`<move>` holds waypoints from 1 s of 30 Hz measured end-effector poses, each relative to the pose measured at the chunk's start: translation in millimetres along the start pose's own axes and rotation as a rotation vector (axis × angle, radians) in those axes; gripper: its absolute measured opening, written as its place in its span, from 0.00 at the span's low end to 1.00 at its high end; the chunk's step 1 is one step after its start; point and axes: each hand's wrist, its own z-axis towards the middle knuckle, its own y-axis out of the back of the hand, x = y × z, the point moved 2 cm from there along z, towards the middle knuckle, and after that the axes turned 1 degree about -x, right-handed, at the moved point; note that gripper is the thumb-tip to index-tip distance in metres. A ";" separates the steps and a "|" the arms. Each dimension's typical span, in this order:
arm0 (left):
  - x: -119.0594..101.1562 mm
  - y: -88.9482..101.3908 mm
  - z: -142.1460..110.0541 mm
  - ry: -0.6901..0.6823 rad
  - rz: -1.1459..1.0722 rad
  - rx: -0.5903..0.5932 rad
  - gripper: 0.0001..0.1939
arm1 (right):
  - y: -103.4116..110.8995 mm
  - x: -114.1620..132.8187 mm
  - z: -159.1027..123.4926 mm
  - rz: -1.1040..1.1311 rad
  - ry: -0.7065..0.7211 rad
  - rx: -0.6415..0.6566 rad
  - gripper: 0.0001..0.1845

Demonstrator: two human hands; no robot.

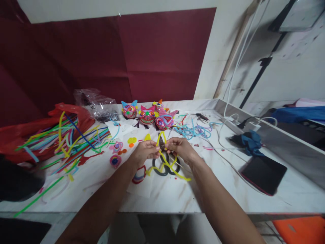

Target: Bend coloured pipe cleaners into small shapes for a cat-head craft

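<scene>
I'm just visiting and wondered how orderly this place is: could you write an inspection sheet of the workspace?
Surface: white, marbled table, with small scraps about.
Job's things: yellow fuzzy strip looped between the hands; black-handled scissors beneath it.
Clutter: coloured strips in and beside a red bag, left; decorated figures at the back; flat black object, right.
Hands: left hand and right hand both pinch the yellow fuzzy strip.
Cables: white cables on the right, one crossing the table.
Surroundings: dark red sheet on the wall.
</scene>
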 end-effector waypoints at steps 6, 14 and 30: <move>-1.6 -0.4 -0.5 -0.030 0.039 -0.044 0.16 | 0.8 8.3 -1.9 -0.409 0.547 -0.213 0.21; 0.7 -4.1 -3.3 -0.087 0.113 -0.016 0.15 | -8.9 16.0 -10.9 -0.485 0.607 -0.224 0.11; -5.9 -8.3 -6.6 -0.012 0.023 -0.179 0.03 | -28.3 23.0 -28.9 -0.619 1.052 -0.104 0.08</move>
